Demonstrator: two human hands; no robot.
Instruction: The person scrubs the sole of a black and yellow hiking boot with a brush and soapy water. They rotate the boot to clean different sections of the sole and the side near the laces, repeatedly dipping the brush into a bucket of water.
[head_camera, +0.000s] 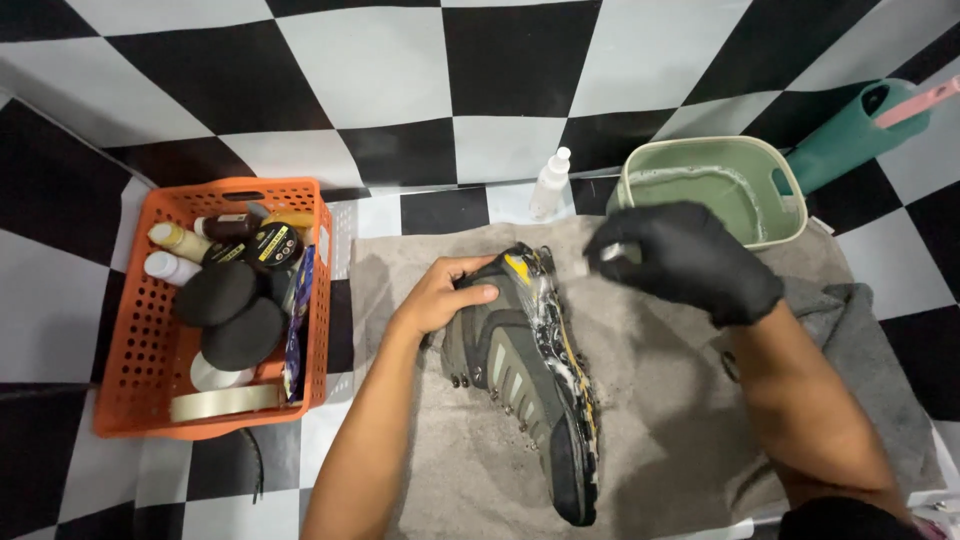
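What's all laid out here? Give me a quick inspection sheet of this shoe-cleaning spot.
Surface: grey towel spread over a black-and-white checkered floor.
Job's things: olive hiking shoe lying on its side on the towel, foam along its sole edge.
Hands: bare left hand grips the shoe's toe end; black-gloved right hand holds a small pale object above the shoe, too blurred to identify.
Clutter: orange basket with bottles, dark round pads and a tape roll; white spray bottle; green tub holding water; teal container.
Cables: one thin dark cord below the basket.
Surroundings: checkered wall.
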